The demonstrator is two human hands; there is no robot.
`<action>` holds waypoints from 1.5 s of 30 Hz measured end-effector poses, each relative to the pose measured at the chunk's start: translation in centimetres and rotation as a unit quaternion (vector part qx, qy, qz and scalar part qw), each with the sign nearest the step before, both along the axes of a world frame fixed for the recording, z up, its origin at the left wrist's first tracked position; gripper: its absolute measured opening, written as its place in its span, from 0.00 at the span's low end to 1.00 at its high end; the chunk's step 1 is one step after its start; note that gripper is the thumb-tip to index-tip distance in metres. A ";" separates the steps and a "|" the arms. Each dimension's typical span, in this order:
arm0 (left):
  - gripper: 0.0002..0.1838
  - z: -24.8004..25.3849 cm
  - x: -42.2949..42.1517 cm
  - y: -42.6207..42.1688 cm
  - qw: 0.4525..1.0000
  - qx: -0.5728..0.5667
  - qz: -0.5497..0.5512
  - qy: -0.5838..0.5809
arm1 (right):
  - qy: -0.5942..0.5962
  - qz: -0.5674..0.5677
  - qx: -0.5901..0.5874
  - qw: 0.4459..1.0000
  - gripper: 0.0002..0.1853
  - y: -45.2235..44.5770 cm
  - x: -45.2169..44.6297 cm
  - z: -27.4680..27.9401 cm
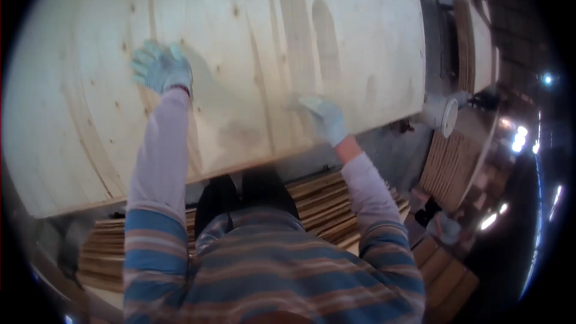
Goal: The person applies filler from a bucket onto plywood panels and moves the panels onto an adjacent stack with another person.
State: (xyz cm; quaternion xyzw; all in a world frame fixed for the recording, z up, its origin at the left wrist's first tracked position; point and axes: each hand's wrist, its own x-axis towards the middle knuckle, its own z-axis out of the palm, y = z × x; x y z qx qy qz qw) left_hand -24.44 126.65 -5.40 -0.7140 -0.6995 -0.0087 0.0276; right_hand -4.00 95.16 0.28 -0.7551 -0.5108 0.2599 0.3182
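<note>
The left hand [161, 69] lies spread on the board [222, 33] — the right hand [327, 119] over its near side, grip too blurred to tell.

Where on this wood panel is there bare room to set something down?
The wood panel lies bare between the left hand and right hand, and from the right hand to the panel's right edge. Crowded: below its near edge, with stacked boards and the person's legs.

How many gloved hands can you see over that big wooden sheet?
2. The left hand is spread out on the wooden sheet; the right hand, partly blurred, is nearer the sheet's front edge. None appears hidden.
</note>
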 end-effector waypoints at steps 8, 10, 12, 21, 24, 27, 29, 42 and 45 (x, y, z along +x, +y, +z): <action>0.31 2.6 -16.8 -1.8 0.950 -0.024 -0.310 -0.025 | 0.183 -0.377 -0.073 0.905 0.16 -5.2 -16.9 1.7; 0.31 -1.8 -24.7 -0.4 0.982 0.010 -0.187 0.026 | 0.383 -0.428 0.068 0.816 0.16 -1.5 -15.6 3.3; 0.30 -2.0 -28.8 -1.0 0.993 0.058 -0.100 -0.002 | 0.562 -0.393 0.235 0.689 0.16 2.3 -11.3 3.1; 0.31 -3.4 -28.6 -0.5 0.993 0.057 -0.105 -0.002 | -0.130 -0.108 -0.097 0.981 0.20 19.3 11.1 -1.0; 0.32 -2.3 -28.9 -0.6 0.992 0.037 -0.120 -0.002 | -0.040 -0.015 -0.179 0.983 0.21 12.7 6.3 -0.1; 0.33 -1.1 -27.3 -0.5 0.996 0.009 -0.089 0.025 | 0.019 -0.097 -0.156 0.983 0.13 3.3 -3.5 -1.9; 0.33 -0.7 -27.0 -0.5 0.997 0.003 -0.077 0.016 | 0.106 -0.239 -0.074 0.962 0.13 0.4 -12.8 -2.1; 0.34 0.6 -50.3 9.8 0.960 -0.049 -0.267 -0.070 | 0.261 -0.386 0.013 0.885 0.11 15.0 -52.2 -1.0; 0.34 -1.5 -62.2 14.5 0.996 0.057 -0.066 -0.021 | 0.097 -0.372 -0.101 0.918 0.15 17.3 -45.9 -1.7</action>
